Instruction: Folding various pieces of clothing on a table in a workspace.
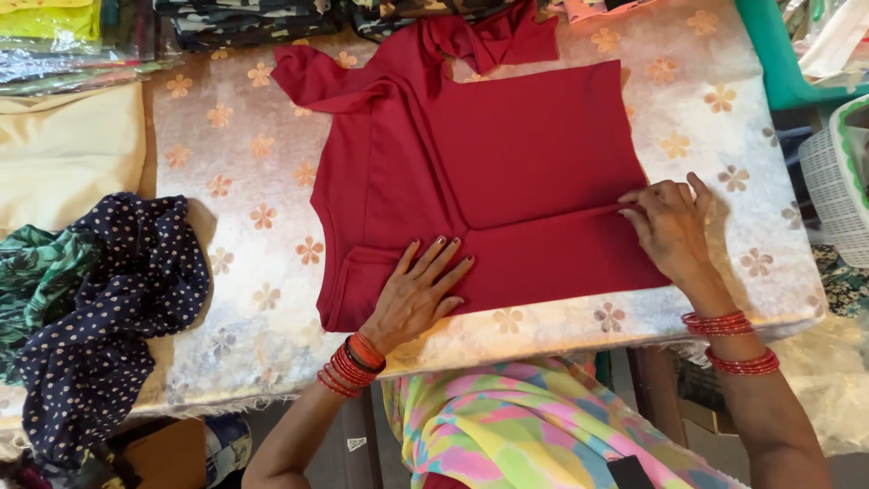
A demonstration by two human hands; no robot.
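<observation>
Right, red knit top [507, 172] lies flat on the padded table [226, 226], partly folded, w/ both hands on its near edge. Left hand [418, 294] is spread flat, palm down, fingers fanned wide, pressing the lower left part of the garment just by a vertical crease. Right hand [672, 225] sits at the right edge of the fabric, fingers curled narrow w/ the tips on the horizontal fold line; can't tell for sure if it grips the cloth or just presses it. The top lies between and under the two hands, its bulk stretching away from the person twd the far side, where a sleeve [317, 77] and a bunched bit [493, 36] lie loose.

Fabric looks matte, soft, smooth, w/ squared folded edges. Table cover is pale, slightly shiny, printed w/ small orange flowers. Red bangles [353, 367] stack on the left wrist, more red bangles [738, 344] on the right forearm. A crumpled navy polka-dot cloth [109, 317] is heaped at left, well apart from the top, beside a green patterned cloth [41, 272]. A cream fabric [63, 149] lies behind them.
</observation>
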